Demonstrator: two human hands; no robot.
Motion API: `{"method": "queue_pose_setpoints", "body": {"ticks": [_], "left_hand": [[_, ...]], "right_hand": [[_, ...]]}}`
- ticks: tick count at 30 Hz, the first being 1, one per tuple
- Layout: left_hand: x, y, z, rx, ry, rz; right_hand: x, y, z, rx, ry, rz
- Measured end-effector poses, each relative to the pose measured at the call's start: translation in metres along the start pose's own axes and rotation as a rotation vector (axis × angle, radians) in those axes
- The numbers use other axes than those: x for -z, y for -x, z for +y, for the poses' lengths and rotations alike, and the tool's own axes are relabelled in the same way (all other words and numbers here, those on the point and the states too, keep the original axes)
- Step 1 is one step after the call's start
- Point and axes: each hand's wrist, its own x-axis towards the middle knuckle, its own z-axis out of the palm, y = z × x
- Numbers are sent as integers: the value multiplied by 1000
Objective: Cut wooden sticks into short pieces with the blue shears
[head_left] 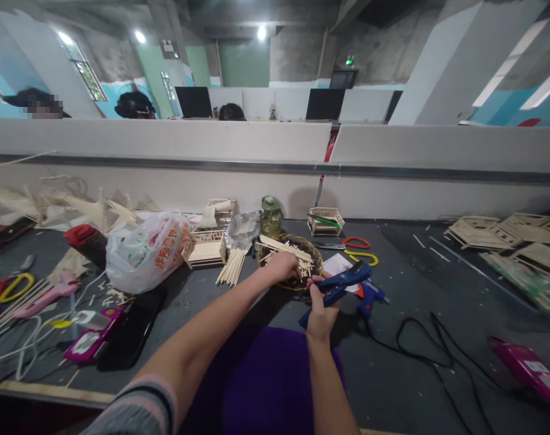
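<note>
My left hand (281, 267) reaches into a round yellow-rimmed basket (319, 260) holding short wooden sticks (304, 266). Its fingers curl down among the sticks, and what they pinch is hidden. My right hand (320, 311) is closed round the handles of a blue hand cutter (345, 278), held just right of the basket with its head pointing right. Behind the cutter lies a blue glue gun (369, 296), partly covered. A bundle of thin sticks (232, 266) rests left of the basket, beside a small wooden stick-built model (206, 248).
Scissors (356, 243) and a green jar (271, 214) stand behind the basket. At left are a plastic bag (143, 254), a pink glue gun (52, 296) and a black phone-like slab (132, 332). A black cable (415, 353) loops at right. Several people sit beyond the partition (166, 139).
</note>
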Motion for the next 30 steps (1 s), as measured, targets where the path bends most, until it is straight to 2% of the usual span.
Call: {"method": "queue_pose_setpoints", "body": {"ticks": [6, 9, 11, 14, 16, 18, 20, 24, 26, 30], "left_hand": [[-5, -1, 6, 54, 26, 16], [-1, 6, 0, 87, 61, 73], [0, 15, -6, 118, 187, 136], [-2, 34, -13, 217, 802, 242], [-5, 48, -17, 230, 1165, 317], [-8, 60, -20, 228, 1400, 388], [-10, 72, -23, 251, 1527, 455], [-13, 88, -29, 237, 1635, 472], [-13, 93, -32, 199, 1633, 463], [-13, 99, -35, 101, 1560, 397]], "right_hand": [[0, 2, -1, 43, 95, -22], [-1, 5, -4, 71, 106, -46], [-1, 9, -8, 102, 118, -88], [-1, 16, -11, 149, 166, -202], [0, 20, -10, 202, 270, -270], [2, 22, -6, 281, 435, -303], [4, 22, -1, 367, 614, -331], [6, 24, 3, 476, 927, -448], [6, 27, 4, 483, 1040, -500], [0, 34, 5, 472, 1162, -527]]}}
